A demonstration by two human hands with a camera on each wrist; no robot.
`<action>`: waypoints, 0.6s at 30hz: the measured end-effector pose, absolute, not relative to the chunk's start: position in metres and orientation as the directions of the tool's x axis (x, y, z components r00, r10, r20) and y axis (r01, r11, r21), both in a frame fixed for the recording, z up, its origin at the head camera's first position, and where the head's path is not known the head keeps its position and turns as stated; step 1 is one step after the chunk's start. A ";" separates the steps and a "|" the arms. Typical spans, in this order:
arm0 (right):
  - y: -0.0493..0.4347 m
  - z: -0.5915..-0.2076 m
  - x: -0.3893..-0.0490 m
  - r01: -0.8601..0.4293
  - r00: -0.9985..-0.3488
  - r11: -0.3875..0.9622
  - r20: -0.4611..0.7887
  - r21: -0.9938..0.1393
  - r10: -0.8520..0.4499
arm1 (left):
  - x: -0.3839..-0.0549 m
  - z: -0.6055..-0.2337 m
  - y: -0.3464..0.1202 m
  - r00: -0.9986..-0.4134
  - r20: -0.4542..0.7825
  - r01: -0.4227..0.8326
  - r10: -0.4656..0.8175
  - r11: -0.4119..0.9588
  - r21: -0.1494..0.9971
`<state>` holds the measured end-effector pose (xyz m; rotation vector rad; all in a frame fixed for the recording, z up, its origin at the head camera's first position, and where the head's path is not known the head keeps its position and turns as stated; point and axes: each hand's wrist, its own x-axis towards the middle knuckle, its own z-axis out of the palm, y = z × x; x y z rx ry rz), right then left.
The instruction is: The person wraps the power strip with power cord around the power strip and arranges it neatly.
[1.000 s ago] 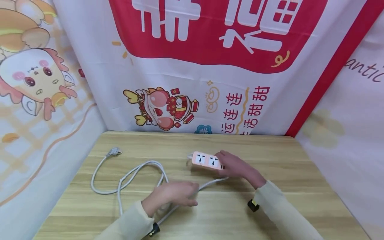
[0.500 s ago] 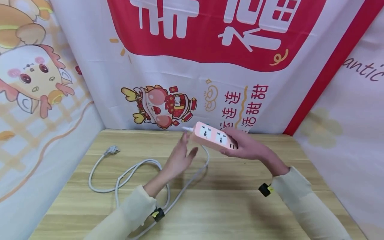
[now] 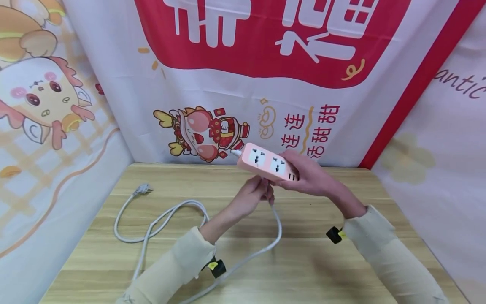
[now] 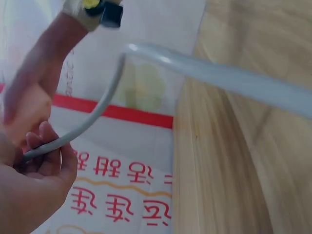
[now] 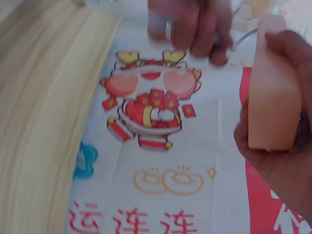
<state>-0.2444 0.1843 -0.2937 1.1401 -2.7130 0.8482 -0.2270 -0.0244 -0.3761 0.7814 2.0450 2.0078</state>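
Observation:
My right hand (image 3: 307,174) grips the right end of a pink power strip (image 3: 265,162) held above the table, its white sockets facing up. In the right wrist view the strip (image 5: 275,97) shows its plain side, with fingers and thumb wrapped round it. Below the strip, my left hand (image 3: 250,196) pinches the white power cord (image 3: 279,228). The left wrist view shows the cord (image 4: 92,114) running out between the curled fingers (image 4: 66,163) in a bend. At the strip's left end the cord's start sticks out.
The cord's plug (image 3: 143,189) lies at the back left of the wooden table (image 3: 322,266). Loose loops of cord (image 3: 152,232) spread over the table's left half. A printed cloth (image 3: 212,80) hangs right behind the table's back edge.
My right hand has lifted the power strip off the table. My left hand has risen from over the cord, reached toward the strip's left end, then taken hold of the cord beneath it.

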 end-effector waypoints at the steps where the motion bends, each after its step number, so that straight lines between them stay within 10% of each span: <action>1: 0.185 -0.293 -0.245 -0.678 -0.731 0.606 0.291 -0.417 -0.618 | -0.222 -0.375 -0.023 -0.835 0.212 0.221 0.507 -0.044 0.974; 9: 0.191 -0.300 -0.245 -0.585 -0.786 0.801 0.332 -0.126 -0.522 | -0.192 -0.371 -0.031 -0.867 0.074 0.347 0.493 0.490 0.800; 18: 0.173 -0.317 -0.230 -0.569 -0.808 0.622 0.227 -0.538 -0.543 | -0.192 -0.371 -0.034 -0.832 0.065 0.419 0.551 0.548 0.724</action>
